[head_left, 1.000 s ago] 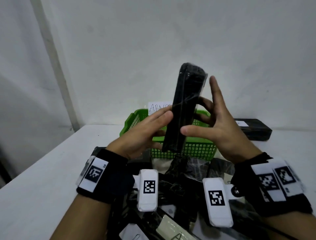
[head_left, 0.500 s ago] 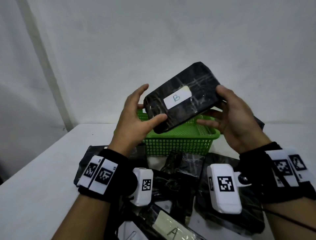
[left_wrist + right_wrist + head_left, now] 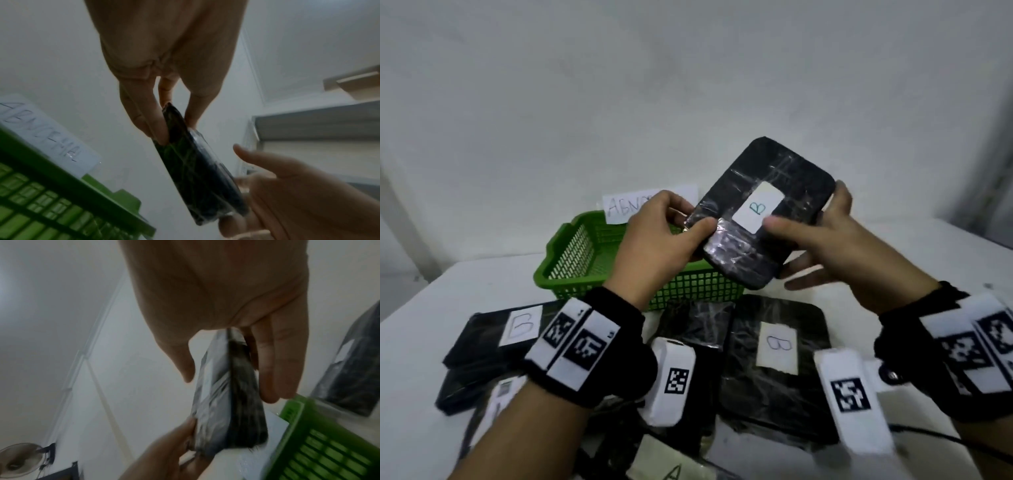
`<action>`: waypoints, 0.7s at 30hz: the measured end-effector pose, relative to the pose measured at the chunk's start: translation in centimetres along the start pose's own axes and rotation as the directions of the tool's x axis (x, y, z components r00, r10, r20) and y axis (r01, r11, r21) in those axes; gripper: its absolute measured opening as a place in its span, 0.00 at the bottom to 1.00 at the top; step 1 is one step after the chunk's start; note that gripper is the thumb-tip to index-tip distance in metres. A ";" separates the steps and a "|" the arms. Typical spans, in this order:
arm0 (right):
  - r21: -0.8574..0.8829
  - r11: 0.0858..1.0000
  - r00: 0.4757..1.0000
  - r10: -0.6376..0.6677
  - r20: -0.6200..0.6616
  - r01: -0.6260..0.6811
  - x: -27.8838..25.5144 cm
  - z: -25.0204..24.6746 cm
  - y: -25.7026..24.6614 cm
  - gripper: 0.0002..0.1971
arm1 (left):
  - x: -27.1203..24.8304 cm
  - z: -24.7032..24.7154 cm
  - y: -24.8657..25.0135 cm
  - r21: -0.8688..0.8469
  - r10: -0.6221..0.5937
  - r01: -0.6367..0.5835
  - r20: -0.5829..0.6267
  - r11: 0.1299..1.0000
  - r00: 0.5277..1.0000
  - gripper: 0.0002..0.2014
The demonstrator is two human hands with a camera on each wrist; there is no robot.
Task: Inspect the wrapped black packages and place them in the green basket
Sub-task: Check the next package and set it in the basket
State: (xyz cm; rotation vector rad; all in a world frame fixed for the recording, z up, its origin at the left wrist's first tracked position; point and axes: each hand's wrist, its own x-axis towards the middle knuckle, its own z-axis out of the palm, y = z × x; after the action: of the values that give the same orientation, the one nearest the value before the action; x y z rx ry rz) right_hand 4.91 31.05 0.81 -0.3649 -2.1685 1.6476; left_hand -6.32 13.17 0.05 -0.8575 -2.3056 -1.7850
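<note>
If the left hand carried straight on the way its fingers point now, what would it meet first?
Nothing new: the left hand already pinches the corner of the B-labelled wrapped package. Beyond it the line probably meets the right hand, though depth is unclear.

Held package (image 3: 763,212) above basket (image 3: 571,260); other packages (image 3: 774,356) lie before it, seemingly overlapping.

A handwritten paper sign (image 3: 619,207) leans against the white wall (image 3: 688,85).

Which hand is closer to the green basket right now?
Left. The left hand grips the held package directly above the green basket; the right hand holds its other side, just past the basket's right end.
</note>
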 end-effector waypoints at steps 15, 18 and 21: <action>-0.265 0.936 0.972 0.220 -0.082 -0.234 6.6 -7.6 7.9 0.07 | 4.5 7.0 4.8 0.209 -0.058 0.022 0.169 0.978 0.984 0.14; -0.328 0.891 0.945 0.327 -0.018 -0.315 8.0 -6.4 10.5 0.06 | 5.6 8.0 4.4 0.244 -0.080 0.032 0.188 0.969 0.979 0.12; -0.394 0.869 0.947 0.321 -0.011 -0.300 9.5 -5.7 11.7 0.08 | 5.8 9.0 2.9 0.348 -0.177 0.069 0.290 0.935 0.940 0.13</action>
State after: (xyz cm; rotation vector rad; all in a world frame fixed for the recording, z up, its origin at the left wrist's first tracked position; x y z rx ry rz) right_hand -1.31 43.28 -7.66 -0.8329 -2.5911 1.3694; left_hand -7.43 24.02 2.11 -1.0175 -2.8143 -1.3060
